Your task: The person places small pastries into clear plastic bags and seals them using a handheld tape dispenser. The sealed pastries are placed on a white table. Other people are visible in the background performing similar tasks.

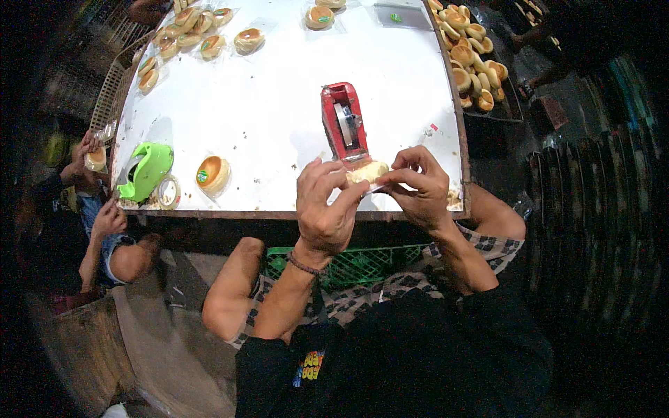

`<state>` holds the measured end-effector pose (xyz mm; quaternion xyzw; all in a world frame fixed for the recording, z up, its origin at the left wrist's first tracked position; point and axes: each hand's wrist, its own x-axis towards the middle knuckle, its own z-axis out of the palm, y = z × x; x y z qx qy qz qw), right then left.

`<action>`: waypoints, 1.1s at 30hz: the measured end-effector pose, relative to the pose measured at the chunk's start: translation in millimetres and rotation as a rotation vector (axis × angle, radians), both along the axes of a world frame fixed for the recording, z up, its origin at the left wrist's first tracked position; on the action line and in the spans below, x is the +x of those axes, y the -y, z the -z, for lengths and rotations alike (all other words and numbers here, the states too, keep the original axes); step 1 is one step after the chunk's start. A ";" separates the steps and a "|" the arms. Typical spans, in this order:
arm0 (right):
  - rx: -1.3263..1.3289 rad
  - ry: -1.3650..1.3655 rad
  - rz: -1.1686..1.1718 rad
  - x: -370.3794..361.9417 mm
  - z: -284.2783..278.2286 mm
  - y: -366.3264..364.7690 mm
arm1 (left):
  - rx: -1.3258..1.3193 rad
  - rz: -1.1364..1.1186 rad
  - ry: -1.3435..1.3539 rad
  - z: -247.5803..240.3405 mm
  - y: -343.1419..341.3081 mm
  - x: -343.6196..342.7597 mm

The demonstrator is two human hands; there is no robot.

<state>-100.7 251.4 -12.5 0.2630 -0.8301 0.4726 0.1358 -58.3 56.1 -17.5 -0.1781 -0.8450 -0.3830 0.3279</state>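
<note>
At the table's near edge, my left hand [324, 209] and my right hand [421, 184] both grip a pale bun [369, 171] in clear plastic, one at each end. The fingertips of each hand are pinched on the wrapper. Just beyond the bun stands a red tape dispenser [357, 110] with a roll of tape in it, its near end close to my left fingers. To the left, a wrapped round bun [212, 173] with a browned top and a green label lies on the white tabletop [265, 139].
A green tape dispenser [150, 171] and a tape roll [168, 191] sit at the near left corner. Wrapped buns [187, 31] lie far left, and a tray of unwrapped buns [474, 59] stands far right. At left, another person's hand [85, 148] holds a bun.
</note>
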 end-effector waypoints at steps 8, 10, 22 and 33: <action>-0.262 0.669 -0.181 0.0 -9.0 -7.7 | 0.413 -0.027 0.358 12.6 -8.8 23.3; -0.295 0.810 -0.216 -3.1 -9.3 -6.6 | 0.450 -0.070 0.366 15.2 -6.9 19.9; -0.071 0.685 0.130 -23.8 9.3 8.6 | 1.250 0.414 0.914 45.6 14.0 28.4; -0.112 0.720 0.202 -49.7 35.8 45.5 | 0.679 0.345 1.122 85.6 18.4 3.4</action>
